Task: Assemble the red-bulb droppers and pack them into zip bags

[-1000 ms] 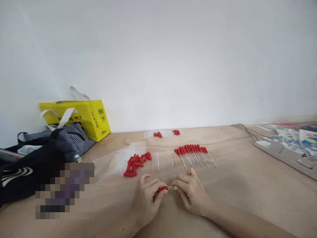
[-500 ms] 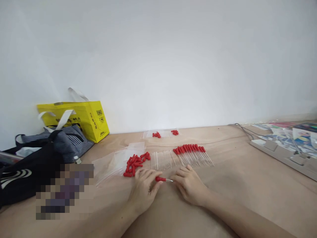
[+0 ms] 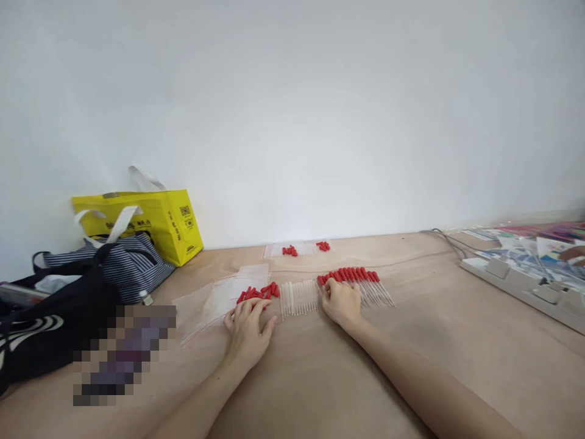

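Observation:
My left hand [image 3: 248, 327] lies flat on the table with its fingers stretched out. The fingertips touch a pile of loose red rubber caps [image 3: 258, 292]. My right hand [image 3: 340, 301] rests with fingers curled down at the left end of a row of finished droppers with red caps [image 3: 361, 279]. What those fingers hold is hidden. Between the two hands lies a row of bare clear tubes [image 3: 299, 297].
Clear plastic bags [image 3: 211, 300] lie left of the caps. A further bag with red caps [image 3: 301, 248] sits by the wall. A yellow bag [image 3: 150, 219], a striped bag [image 3: 116, 262] and a black bag [image 3: 50, 317] stand at left. A grey power strip [image 3: 525, 286] and printed sheets lie at right.
Both hands have moved forward and apart from the middle of the table. The dropper they held between them is no longer visible there. The left hand went to the caps, the right to the dropper row.

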`<state>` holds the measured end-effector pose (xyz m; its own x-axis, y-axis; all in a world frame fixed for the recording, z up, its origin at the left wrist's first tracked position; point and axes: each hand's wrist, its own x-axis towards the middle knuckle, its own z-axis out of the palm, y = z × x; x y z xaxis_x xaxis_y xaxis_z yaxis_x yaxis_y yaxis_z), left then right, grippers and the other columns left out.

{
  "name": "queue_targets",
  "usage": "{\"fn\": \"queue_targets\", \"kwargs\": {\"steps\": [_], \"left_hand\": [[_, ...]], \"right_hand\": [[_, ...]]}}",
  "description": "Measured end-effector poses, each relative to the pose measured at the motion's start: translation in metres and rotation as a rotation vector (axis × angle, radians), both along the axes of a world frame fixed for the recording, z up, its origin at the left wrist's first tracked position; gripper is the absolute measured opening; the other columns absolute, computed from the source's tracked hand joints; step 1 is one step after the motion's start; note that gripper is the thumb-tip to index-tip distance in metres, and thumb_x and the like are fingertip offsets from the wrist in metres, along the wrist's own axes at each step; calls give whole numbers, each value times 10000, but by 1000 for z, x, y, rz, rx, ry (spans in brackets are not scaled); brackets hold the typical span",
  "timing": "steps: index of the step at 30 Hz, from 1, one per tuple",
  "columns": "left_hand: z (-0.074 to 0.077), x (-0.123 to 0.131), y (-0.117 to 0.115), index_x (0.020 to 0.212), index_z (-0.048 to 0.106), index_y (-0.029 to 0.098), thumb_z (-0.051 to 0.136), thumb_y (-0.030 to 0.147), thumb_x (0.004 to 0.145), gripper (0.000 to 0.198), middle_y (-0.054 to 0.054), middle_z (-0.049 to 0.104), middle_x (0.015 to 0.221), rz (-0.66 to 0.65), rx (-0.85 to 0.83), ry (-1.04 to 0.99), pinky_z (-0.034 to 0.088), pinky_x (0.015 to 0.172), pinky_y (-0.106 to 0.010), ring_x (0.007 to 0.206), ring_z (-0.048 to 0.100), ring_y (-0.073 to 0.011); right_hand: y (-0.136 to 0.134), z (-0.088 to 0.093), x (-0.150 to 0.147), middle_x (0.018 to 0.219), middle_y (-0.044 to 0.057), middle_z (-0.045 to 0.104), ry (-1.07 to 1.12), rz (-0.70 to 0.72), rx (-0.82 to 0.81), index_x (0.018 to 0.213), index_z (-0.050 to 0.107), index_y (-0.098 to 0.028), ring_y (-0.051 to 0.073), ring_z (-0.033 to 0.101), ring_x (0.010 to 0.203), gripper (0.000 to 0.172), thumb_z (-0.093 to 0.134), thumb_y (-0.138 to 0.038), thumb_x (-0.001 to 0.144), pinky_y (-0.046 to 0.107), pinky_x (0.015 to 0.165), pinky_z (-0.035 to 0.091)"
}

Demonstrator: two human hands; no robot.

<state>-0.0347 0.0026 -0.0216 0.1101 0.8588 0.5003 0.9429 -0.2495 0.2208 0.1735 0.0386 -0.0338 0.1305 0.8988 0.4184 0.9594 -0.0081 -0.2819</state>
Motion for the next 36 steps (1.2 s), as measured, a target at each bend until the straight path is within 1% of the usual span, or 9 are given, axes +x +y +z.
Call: {"fn": "queue_targets", "kwargs": {"steps": [9, 12, 16, 19, 23, 26, 30, 33, 36], "left_hand": [[5, 1, 2, 887, 598, 253, 541, 262, 731, 166, -51, 573, 1018, 51, 1, 48, 263, 819, -422, 972, 470, -249], [14, 0, 21, 895, 611, 243, 496, 275, 766, 175, -68, 566, 1042, 102, -53, 71, 242, 842, -438, 1004, 449, -261], [23, -4, 62, 988, 600, 254, 460, 255, 786, 245, -68, 576, 1071, 56, -128, 77, 234, 863, -444, 1038, 443, -259], [24, -4, 87, 925, 636, 276, 498, 287, 766, 211, -58, 614, 1023, 23, -215, 67, 268, 844, -441, 1012, 477, -266], [20, -2, 100, 737, 672, 266, 560, 289, 716, 116, -41, 642, 949, -11, -257, 28, 273, 843, -451, 984, 497, -280], [21, -1, 100, 629, 652, 238, 596, 250, 678, 76, -33, 647, 902, -26, -235, -28, 247, 865, -472, 976, 499, -283], [33, -2, 89, 700, 614, 201, 583, 255, 686, 64, -55, 640, 900, -46, -182, -159, 317, 824, -455, 959, 511, -284], [36, 1, 64, 814, 559, 185, 472, 277, 770, 134, -44, 645, 837, -134, -165, -279, 420, 712, -332, 820, 573, -205], [28, 7, 26, 803, 523, 182, 436, 293, 793, 142, -13, 644, 749, -267, -203, -352, 449, 649, -255, 704, 587, -149]], "right_hand": [[3, 5, -2, 785, 73, 661, 18, 8, -53, 761, 624, -188, 224, 570, 785, 223, 419, -273, 788, 358, 719, 232], [4, 8, -3, 790, 91, 661, -15, 9, -88, 754, 637, -176, 236, 570, 799, 235, 433, -292, 770, 364, 724, 236], [6, 14, -9, 813, 138, 657, -104, 11, -163, 745, 648, -142, 242, 569, 815, 247, 421, -241, 761, 372, 741, 232], [10, 16, -14, 812, 157, 656, -116, 1, -203, 736, 655, -129, 237, 578, 795, 226, 435, -181, 738, 378, 761, 225], [16, 14, -18, 783, 152, 663, -107, -5, -231, 732, 662, -125, 239, 590, 757, 221, 443, -145, 725, 381, 756, 228], [17, 14, -19, 760, 154, 665, -102, 0, -245, 714, 665, -123, 242, 594, 740, 230, 436, -139, 734, 381, 746, 235], [8, 19, -15, 787, 185, 650, -94, 23, -219, 734, 647, -90, 262, 584, 767, 238, 420, -157, 757, 387, 745, 252], [-5, 22, -3, 857, 198, 626, -94, 76, -171, 823, 602, -65, 271, 557, 837, 243, 392, -182, 789, 356, 725, 286], [-22, 16, 16, 827, 134, 612, -42, 235, -134, 838, 540, -105, 200, 550, 759, 198, 354, -170, 818, 282, 656, 330]]}}
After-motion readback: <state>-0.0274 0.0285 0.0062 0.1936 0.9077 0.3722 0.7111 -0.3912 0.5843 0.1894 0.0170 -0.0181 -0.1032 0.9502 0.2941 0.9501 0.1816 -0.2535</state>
